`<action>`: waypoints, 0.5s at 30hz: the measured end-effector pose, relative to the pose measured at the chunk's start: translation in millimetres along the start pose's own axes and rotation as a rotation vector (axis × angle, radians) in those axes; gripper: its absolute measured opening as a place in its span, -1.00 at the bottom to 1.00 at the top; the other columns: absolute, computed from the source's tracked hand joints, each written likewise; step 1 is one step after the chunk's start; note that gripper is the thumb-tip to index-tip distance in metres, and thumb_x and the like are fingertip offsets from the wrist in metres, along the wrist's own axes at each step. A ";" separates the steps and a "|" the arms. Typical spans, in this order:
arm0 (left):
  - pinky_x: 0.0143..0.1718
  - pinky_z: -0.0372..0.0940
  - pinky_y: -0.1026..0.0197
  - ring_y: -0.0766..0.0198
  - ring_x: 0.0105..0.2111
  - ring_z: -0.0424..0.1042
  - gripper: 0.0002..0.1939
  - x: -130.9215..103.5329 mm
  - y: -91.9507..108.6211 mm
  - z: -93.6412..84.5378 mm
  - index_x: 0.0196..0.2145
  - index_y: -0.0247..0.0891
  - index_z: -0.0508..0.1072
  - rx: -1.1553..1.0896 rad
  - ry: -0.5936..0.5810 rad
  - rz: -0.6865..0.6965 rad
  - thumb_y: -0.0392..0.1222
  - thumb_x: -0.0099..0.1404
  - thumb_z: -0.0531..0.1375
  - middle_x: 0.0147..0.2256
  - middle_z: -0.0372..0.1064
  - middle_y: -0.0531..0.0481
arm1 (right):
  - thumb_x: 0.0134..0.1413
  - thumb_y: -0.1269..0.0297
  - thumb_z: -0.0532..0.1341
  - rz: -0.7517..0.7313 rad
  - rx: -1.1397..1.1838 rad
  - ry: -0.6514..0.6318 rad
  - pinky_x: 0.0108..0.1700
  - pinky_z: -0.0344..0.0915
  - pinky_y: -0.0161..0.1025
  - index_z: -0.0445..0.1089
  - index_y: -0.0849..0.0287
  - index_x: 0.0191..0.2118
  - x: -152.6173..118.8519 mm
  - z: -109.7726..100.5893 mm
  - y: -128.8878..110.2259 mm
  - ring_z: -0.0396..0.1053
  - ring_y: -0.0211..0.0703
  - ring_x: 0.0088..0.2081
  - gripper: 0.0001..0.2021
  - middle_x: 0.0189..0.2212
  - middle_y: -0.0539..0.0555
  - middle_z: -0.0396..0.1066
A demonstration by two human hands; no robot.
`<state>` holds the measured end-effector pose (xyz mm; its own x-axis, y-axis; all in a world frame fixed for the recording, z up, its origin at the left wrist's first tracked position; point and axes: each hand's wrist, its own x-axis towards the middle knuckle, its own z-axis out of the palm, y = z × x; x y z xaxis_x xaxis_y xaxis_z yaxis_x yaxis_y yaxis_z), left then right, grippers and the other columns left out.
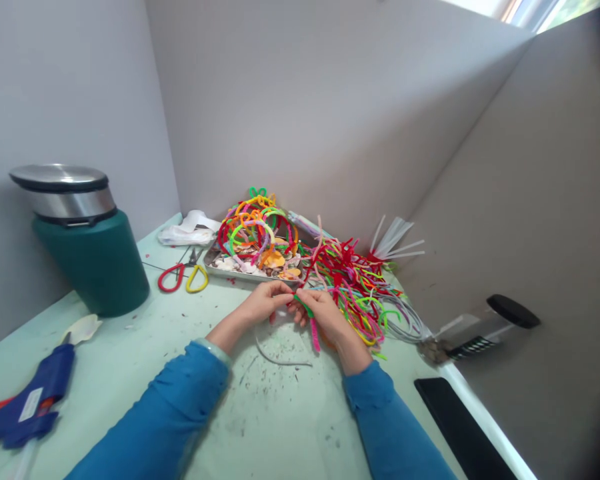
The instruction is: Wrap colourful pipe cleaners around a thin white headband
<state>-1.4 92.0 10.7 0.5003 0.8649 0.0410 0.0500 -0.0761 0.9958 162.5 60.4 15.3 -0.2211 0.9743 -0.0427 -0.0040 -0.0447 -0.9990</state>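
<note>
Blue glue gun point(40, 393) laid on table point(265, 440), left of metal tray point(245, 274) and nearer camera. Green flask point(97, 267) stood left of tray; scissors point(171, 279) laid just beside its left end. Tray heaped with coloured rings point(253, 233). In front of tray, green and pink pipe cleaners point(315, 335) pinched in left hand point(267, 301) and right hand point(323, 311), both grips closed on them. Loose pipe-cleaner pile point(347, 270) spread right of tray.

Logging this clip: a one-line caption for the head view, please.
Both hands pinch fuzzy colored stems before a metal tray, red-and-yellow-handled scissors to its left.
</note>
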 end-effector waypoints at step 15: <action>-0.78 0.01 0.40 0.51 -0.76 0.10 -0.71 1.6 -6.0 -0.5 -0.47 -0.34 0.34 0.209 0.060 -0.006 0.00 0.09 0.16 -0.61 0.24 0.14 | -0.02 0.13 0.18 -0.079 -0.243 0.136 -0.67 -0.01 -0.40 0.30 0.17 -0.43 5.3 1.2 9.6 0.05 -0.40 -0.71 -0.80 -0.69 -0.13 0.17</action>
<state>-1.3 94.1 4.8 0.4473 0.8932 0.0458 0.2343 -0.1665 0.9578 160.1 64.9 5.6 -0.0964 0.9941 0.0506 0.2211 0.0709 -0.9727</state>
